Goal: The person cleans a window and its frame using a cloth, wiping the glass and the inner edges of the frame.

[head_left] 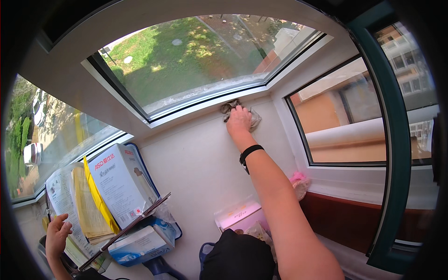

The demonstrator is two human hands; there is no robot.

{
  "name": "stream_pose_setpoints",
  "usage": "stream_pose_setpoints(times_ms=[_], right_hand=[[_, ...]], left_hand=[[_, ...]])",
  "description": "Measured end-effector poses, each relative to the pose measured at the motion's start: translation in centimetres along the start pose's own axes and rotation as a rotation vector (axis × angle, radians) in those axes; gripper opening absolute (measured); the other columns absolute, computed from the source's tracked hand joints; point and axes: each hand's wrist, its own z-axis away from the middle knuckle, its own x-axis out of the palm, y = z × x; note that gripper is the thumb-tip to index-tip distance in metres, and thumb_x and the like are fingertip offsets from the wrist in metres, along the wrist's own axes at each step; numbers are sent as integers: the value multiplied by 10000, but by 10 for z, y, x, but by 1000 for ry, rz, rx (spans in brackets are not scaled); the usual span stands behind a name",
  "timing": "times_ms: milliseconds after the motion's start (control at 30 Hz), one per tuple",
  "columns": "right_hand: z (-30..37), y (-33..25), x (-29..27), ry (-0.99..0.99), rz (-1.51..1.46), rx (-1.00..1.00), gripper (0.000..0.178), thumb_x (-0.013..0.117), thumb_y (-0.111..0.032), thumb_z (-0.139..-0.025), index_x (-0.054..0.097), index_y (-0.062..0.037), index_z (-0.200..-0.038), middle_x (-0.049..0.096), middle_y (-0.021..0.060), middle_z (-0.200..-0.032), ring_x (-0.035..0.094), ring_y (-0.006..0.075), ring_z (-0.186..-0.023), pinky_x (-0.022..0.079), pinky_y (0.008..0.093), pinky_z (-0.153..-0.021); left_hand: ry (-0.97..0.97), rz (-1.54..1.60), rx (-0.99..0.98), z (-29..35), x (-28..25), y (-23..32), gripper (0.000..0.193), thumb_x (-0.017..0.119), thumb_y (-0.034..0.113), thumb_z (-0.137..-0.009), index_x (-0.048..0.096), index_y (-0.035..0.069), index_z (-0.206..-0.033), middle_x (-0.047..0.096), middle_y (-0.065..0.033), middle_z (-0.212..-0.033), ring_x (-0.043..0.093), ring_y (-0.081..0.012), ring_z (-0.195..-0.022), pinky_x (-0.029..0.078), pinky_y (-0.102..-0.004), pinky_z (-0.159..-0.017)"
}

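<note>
My right hand presses down on a crumpled grey cloth at the far edge of the white windowsill, close under the front window. Its fingers are bunched over the cloth, which sticks out on both sides. A black band circles that wrist. At the lower left, my left hand is lifted beside upright papers, its fingers loosely bent and apart with nothing seen in them. A thin dark rod slants across in front of the papers and boxes.
A white box, a yellow folder and a blue-and-white carton crowd the left of the sill. A pink-and-white box sits near me, and a pink bag lies by the right window. A green-framed sash stands at right.
</note>
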Motion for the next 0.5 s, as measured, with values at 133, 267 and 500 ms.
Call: stream_pose_setpoints(times_ms=[133, 267, 500], right_hand=[[63, -120, 4, 115, -156, -527, 172, 630, -187, -882, 712, -142, -1026, 617, 26, -1061, 573, 230, -1082, 439, 394, -934], [71, -130, 12, 203, -147, -507, 191, 639, -187, -871, 698, -145, -1048, 606, 22, -1039, 580, 220, -1054, 441, 383, -910], [29, -85, -1, 102, -49, -328, 96, 665, -161, -857, 723, -139, -930, 627, 35, -998, 601, 219, -1023, 454, 377, -917]], left_hand=[[9, -3, 4, -3, 4, 16, 500, 667, 180, -997, 550, -95, -1398, 680, -100, -995, 630, -154, -847, 537, -305, -813], [1, -23, -9, -1, 9, 35, 481, 666, 161, -997, 554, -94, -1389, 683, -97, -988, 633, -152, -849, 539, -306, -818], [-33, -55, -24, 8, 10, 34, 472, 667, 162, -1001, 557, -93, -1383, 686, -66, -933, 611, -123, -852, 511, -287, -813]])
